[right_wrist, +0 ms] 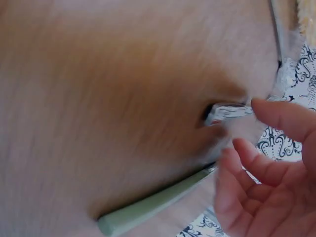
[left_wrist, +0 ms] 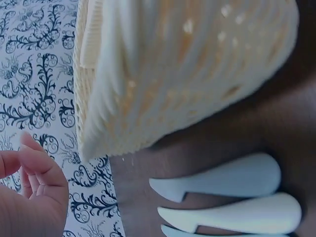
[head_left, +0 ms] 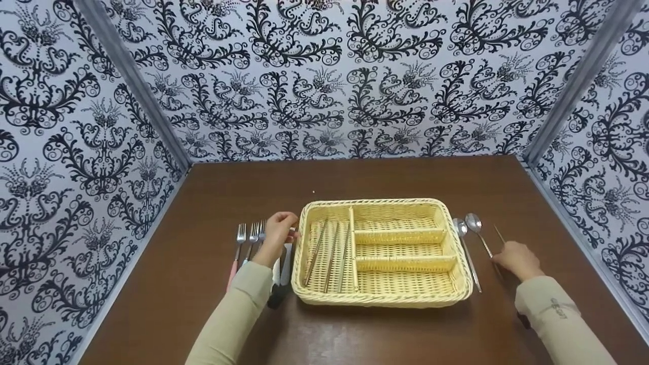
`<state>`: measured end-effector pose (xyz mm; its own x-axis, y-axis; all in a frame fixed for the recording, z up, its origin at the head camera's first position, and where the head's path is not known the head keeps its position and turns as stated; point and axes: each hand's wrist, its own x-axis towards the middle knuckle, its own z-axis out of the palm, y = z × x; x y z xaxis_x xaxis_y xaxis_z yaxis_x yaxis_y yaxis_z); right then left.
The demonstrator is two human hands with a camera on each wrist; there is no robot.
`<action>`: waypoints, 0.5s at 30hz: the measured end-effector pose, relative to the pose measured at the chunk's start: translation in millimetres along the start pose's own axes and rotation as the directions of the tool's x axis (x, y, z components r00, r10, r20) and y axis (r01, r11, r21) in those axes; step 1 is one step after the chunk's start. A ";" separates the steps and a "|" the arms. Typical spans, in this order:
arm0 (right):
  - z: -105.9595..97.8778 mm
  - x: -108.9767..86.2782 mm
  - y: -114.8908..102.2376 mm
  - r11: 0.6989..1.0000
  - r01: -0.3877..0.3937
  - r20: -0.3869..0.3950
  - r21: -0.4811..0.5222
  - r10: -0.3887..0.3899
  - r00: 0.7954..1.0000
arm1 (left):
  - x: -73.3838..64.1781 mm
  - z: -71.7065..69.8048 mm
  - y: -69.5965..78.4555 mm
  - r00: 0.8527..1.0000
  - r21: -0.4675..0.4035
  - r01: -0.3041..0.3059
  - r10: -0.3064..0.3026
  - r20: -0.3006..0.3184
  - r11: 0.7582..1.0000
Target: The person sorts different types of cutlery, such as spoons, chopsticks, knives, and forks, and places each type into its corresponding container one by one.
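A cream wicker basket (head_left: 400,298) with divided compartments stands on the table; three slim metal chopsticks (head_left: 332,256) lie in its left compartment. My left hand (head_left: 276,234) hovers beside the basket's left rim, fingers loosely bent and holding nothing. Close to it lie several forks (head_left: 241,233) and pale knife-shaped utensils (left_wrist: 232,213). On the right, my right hand (head_left: 518,259) reaches over the handle of a spoon (head_left: 474,223). In the right wrist view its thumb meets the metal handle (right_wrist: 229,112), while the fingers stay apart from it.
Another spoon (head_left: 460,228) leans along the basket's right side. A utensil with a green handle (right_wrist: 153,207) lies beneath the right hand. Patterned wall panels (head_left: 324,101) enclose the back and sides of the brown table (head_left: 243,182).
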<state>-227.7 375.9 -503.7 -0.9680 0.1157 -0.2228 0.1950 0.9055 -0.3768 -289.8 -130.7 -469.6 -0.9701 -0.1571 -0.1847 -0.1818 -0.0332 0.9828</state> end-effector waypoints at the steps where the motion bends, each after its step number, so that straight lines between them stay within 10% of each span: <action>1: 0.2 0.3 1.1 1.000 -0.009 0.000 0.001 0.009 1.000 | 0.2 -2.5 -1.1 1.000 0.014 0.001 -0.001 -0.006 1.000; 15: 2.8 4.6 7.3 0.999 -0.043 0.047 0.017 0.042 0.998 | -1.6 -14.2 -7.7 1.000 0.095 0.005 -0.003 -0.029 0.996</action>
<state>-230.3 381.9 -510.0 -0.9504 0.1349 -0.2804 0.2394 0.8925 -0.3824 -284.5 -144.2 -476.9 -0.9646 -0.1856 -0.1875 -0.2014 0.0594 0.9777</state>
